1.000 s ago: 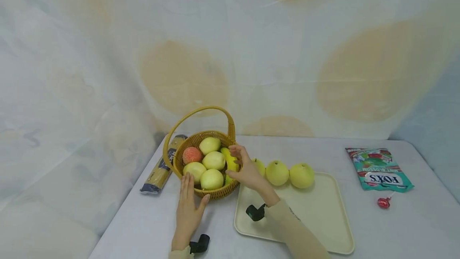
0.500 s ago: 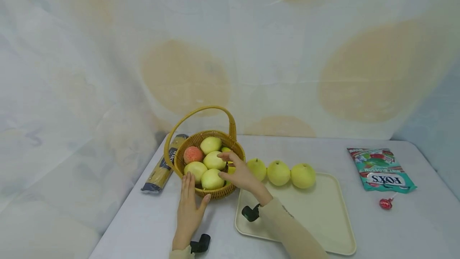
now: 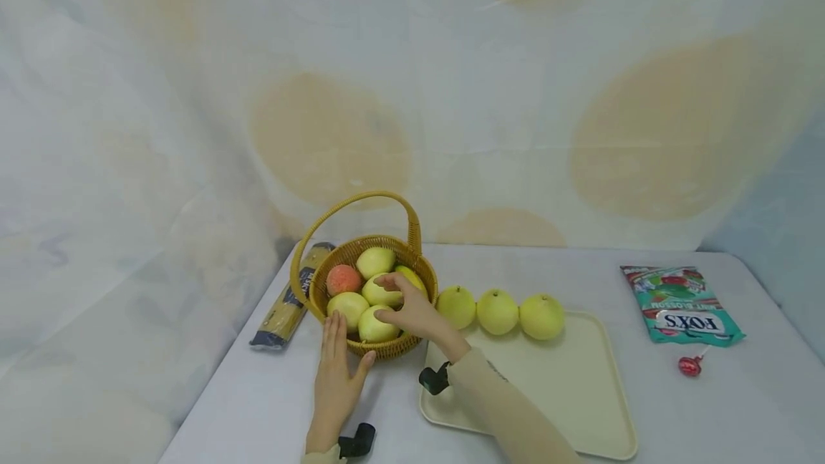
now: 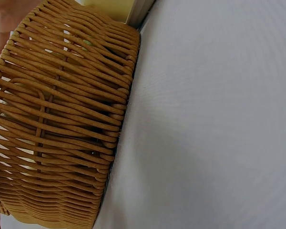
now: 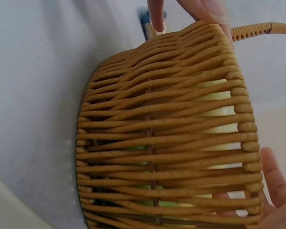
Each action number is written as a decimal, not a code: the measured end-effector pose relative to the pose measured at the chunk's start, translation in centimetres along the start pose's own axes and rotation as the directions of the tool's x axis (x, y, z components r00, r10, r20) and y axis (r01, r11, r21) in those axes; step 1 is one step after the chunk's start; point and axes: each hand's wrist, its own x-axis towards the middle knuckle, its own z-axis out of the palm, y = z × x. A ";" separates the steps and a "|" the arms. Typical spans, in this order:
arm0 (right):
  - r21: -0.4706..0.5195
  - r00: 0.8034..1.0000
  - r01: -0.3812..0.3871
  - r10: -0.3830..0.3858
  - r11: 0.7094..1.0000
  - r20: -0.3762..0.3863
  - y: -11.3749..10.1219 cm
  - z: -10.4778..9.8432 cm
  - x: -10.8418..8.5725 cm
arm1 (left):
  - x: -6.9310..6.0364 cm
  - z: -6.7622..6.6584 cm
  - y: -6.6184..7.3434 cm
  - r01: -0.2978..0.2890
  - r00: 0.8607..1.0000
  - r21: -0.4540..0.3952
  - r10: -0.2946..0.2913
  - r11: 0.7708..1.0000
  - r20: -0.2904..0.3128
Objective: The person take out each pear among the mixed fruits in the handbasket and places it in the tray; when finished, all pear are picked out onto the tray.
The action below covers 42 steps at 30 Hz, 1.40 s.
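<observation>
A wicker basket [image 3: 393,351] with a tall handle holds several yellow-green fruits [image 3: 376,263], a red fruit [image 3: 344,279] and a banana [image 3: 409,277]. My left hand [image 3: 336,385] rests with straight fingers against the basket's near left rim. Over the right part of the basket reaches my right hand [image 3: 419,315], its fingers spread and slightly bent above the fruits; whether they touch one is unclear. The wicker wall [image 4: 62,119] fills much of the left wrist view. In the right wrist view, fingers [image 5: 275,183] show beyond the rim.
Three yellow-green fruits [image 3: 497,311] stand in a row along the back left edge of a cream tray [image 3: 567,392]. A pasta packet [image 3: 280,317] lies left of the basket. On the right are a FOX'S candy bag [image 3: 684,306] and a red lollipop [image 3: 690,366].
My right hand has moved left from the basket's right rim to over the fruits, uncovering the banana and the leftmost fruit of the row. My left hand has stayed at the rim.
</observation>
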 end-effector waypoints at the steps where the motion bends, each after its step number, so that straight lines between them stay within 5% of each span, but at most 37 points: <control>1: -0.003 1.000 -0.004 0.004 1.000 0.003 0.0 0.2 0.2 | 0.0 0.0 0.0 0.003 1.000 0.000 -0.003 1.000 -0.001; 11: -0.033 0.998 -0.047 0.049 0.998 0.049 -0.2 0.7 1.5 | 0.0 -0.1 -0.1 0.027 0.999 -0.018 -0.027 0.999 0.017; 19: -0.001 0.981 -0.103 0.102 0.995 0.166 0.1 1.3 2.6 | -0.1 0.0 -0.3 0.006 1.000 -0.003 -0.006 1.000 -0.001; 29: -0.110 0.966 -0.155 0.174 0.982 0.192 0.2 1.7 3.1 | 0.1 0.2 -0.3 -0.003 1.000 -0.006 0.003 1.000 -0.016; 42: -0.181 0.955 -0.098 0.144 0.979 0.259 0.3 1.8 2.9 | 0.0 0.0 0.0 0.019 1.000 0.005 -0.019 1.000 0.005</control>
